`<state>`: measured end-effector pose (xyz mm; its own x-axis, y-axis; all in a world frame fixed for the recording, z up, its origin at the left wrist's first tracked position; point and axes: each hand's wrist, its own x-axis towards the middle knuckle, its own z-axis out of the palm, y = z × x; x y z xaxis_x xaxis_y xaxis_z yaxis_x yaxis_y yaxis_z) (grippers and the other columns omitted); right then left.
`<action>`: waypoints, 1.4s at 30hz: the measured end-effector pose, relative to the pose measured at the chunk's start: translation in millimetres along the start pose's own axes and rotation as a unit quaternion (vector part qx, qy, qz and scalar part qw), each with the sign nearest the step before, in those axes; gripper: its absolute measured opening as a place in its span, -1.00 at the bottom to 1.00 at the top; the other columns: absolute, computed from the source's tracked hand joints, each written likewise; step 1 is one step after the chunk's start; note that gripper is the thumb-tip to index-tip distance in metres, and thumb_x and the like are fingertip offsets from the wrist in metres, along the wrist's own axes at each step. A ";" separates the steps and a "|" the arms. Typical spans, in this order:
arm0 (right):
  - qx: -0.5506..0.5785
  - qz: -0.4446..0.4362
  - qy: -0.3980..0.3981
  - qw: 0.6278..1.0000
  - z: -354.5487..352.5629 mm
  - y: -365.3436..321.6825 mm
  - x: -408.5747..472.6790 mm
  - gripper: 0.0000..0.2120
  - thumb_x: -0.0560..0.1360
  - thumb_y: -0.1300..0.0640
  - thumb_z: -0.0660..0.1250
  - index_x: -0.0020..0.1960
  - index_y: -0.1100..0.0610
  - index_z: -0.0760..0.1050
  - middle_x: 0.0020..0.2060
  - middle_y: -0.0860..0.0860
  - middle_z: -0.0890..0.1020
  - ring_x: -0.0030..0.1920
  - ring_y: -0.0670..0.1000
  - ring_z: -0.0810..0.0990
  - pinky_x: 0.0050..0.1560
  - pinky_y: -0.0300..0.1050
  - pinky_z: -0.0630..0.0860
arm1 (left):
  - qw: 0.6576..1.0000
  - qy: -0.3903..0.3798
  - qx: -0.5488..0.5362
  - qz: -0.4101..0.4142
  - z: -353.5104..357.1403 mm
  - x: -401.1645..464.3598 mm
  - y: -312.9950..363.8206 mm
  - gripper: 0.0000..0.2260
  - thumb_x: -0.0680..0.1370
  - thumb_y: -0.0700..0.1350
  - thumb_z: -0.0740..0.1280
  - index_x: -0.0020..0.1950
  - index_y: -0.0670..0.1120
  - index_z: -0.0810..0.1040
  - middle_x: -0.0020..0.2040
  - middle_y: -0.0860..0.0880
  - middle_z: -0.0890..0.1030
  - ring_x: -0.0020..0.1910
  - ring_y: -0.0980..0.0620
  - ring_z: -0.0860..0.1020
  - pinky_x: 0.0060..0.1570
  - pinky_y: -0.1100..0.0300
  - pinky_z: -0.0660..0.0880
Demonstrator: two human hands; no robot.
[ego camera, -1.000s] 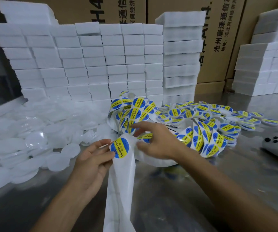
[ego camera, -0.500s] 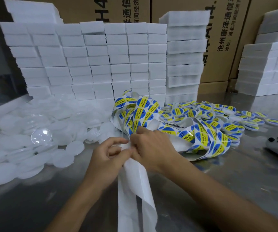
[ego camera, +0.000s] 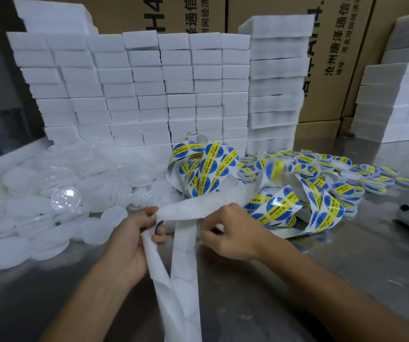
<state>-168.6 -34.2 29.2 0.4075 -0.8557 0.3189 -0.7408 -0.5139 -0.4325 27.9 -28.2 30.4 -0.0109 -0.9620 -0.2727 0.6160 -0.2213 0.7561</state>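
Left hand (ego camera: 129,240) pinches the white backing strip (ego camera: 186,257) and a sticker (ego camera: 157,226) (only its edge shows); right hand (ego camera: 233,234) pinches the strip too.

The left hand (ego camera: 129,243) and the right hand (ego camera: 233,233) are bare, so you can see the skin on the fingers and the knuckles. The left forearm (ego camera: 92,294) and the right forearm (ego camera: 326,282) are bare too, right down to the bottom edge of the view. Both arms look slim and smooth, and the right one fills more of the picture.
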 end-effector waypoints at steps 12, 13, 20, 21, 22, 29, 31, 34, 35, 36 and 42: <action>0.117 -0.093 0.088 0.985 11.8 -3.2 -1.3 -0.51 0.55 0.20 0.34 0.46 0.08 0.38 0.51 -0.09 0.31 0.51 -0.18 0.21 0.47 -0.02 0.30 | 0.956 -0.122 0.260 0.062 13.3 -14.2 -16.0 -0.89 0.48 -0.25 0.40 -0.11 -0.11 0.72 -0.17 -0.16 0.70 -0.26 0.00 0.66 -0.42 0.24 0.53; 0.133 -0.094 0.109 0.981 13.5 -5.3 -1.7 -0.52 0.55 0.22 0.36 0.45 0.11 0.39 0.49 -0.06 0.33 0.50 -0.15 0.25 0.44 -0.02 0.34 | 0.959 -0.123 0.248 0.065 12.1 -12.8 -16.8 -0.88 0.48 -0.24 0.39 -0.08 -0.12 0.72 -0.12 -0.20 0.71 -0.22 -0.03 0.68 -0.33 0.20 0.59; 0.434 0.046 0.153 0.887 29.3 -21.5 1.4 -0.46 0.43 0.16 0.51 0.30 -0.10 0.36 0.27 -0.16 0.43 -0.02 -0.22 0.61 -0.09 -0.23 0.58 | 0.976 -0.079 0.152 0.132 14.2 -9.6 -13.8 -0.70 0.41 0.00 0.39 0.02 -0.15 0.67 -0.09 -0.18 0.71 -0.17 -0.06 0.69 -0.23 0.14 0.63; 0.453 0.044 0.122 0.882 30.9 -20.1 3.3 -0.59 0.45 0.21 0.50 0.22 -0.04 0.47 0.18 -0.12 0.55 -0.08 -0.16 0.63 -0.07 -0.17 0.60 | 0.978 -0.076 0.145 0.132 15.1 -9.2 -14.2 -0.70 0.42 0.02 0.38 0.02 -0.14 0.67 -0.08 -0.18 0.71 -0.16 -0.07 0.69 -0.23 0.12 0.64; 0.466 0.037 0.090 0.879 31.1 -20.2 4.6 -0.73 0.46 0.26 0.48 0.10 0.02 0.56 0.06 -0.05 0.65 -0.11 -0.08 0.65 -0.03 -0.09 0.61 | 0.978 -0.077 0.142 0.130 15.8 -9.2 -15.0 -0.70 0.43 0.04 0.36 0.01 -0.14 0.67 -0.06 -0.19 0.71 -0.13 -0.09 0.69 -0.19 0.09 0.65; 0.527 0.054 0.127 0.838 21.9 -15.5 6.6 -0.82 0.50 0.19 0.43 -0.25 0.20 0.54 -0.35 0.01 0.63 -0.32 -0.07 0.57 -0.27 -0.26 0.46 | 0.955 -0.127 0.221 0.153 10.1 -8.8 -15.9 -0.69 0.21 -0.07 0.55 -0.13 -0.17 0.68 -0.10 -0.20 0.70 -0.13 -0.08 0.65 -0.16 0.15 0.61; 0.523 0.070 0.175 0.831 14.5 -11.6 7.7 -0.71 0.47 0.10 0.45 -0.34 0.19 0.47 -0.39 0.05 0.54 -0.33 -0.02 0.46 -0.28 -0.18 0.38 | 0.939 -0.142 0.276 0.145 7.5 -7.1 -16.8 -0.77 0.20 -0.16 0.59 -0.19 -0.15 0.69 -0.18 -0.14 0.67 -0.15 -0.07 0.60 -0.12 0.13 0.54; 0.522 0.097 0.217 0.819 4.0 -9.3 8.2 -0.61 0.47 0.03 0.44 -0.43 0.08 0.35 -0.50 -0.01 0.35 -0.45 -0.06 0.26 -0.41 -0.25 0.23 | 0.902 -0.186 0.375 0.109 5.2 -6.6 -20.5 -0.84 0.30 -0.12 0.45 -0.18 -0.15 0.70 -0.21 -0.17 0.64 -0.17 -0.06 0.55 -0.10 0.07 0.43; 0.523 0.108 0.221 0.816 1.9 -9.1 7.7 -0.62 0.45 -0.02 0.44 -0.40 0.09 0.35 -0.50 0.04 0.33 -0.46 -0.03 0.23 -0.45 -0.25 0.19 | 0.894 -0.207 0.388 0.091 5.8 -8.1 -23.0 -0.82 0.32 -0.11 0.42 -0.15 -0.16 0.71 -0.19 -0.18 0.65 -0.18 -0.05 0.56 -0.11 0.07 0.43; 0.524 0.114 0.220 0.815 0.7 -9.1 7.3 -0.63 0.42 -0.06 0.44 -0.36 0.13 0.38 -0.47 0.12 0.34 -0.43 0.03 0.23 -0.45 -0.23 0.18 | 0.894 -0.216 0.384 0.085 7.2 -8.6 -25.2 -0.81 0.35 -0.10 0.41 -0.12 -0.16 0.71 -0.18 -0.19 0.65 -0.20 -0.03 0.57 -0.14 0.08 0.43; 0.500 0.130 0.219 0.828 10.1 -8.0 6.9 -0.74 0.44 0.09 0.50 -0.13 0.12 0.41 -0.36 0.22 0.40 -0.36 0.06 0.28 -0.46 -0.22 0.24 | 0.955 -0.186 0.205 0.102 9.1 -3.1 -21.9 -0.76 0.39 -0.17 0.43 0.02 -0.22 0.64 -0.08 -0.26 0.66 -0.20 -0.12 0.61 -0.21 0.03 0.49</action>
<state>-154.4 -36.6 26.4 -0.0919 -0.9539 0.2858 0.1280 -0.2959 -0.9466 7.3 -21.9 20.1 -0.2503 -0.9650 0.0788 0.2756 0.0071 0.9613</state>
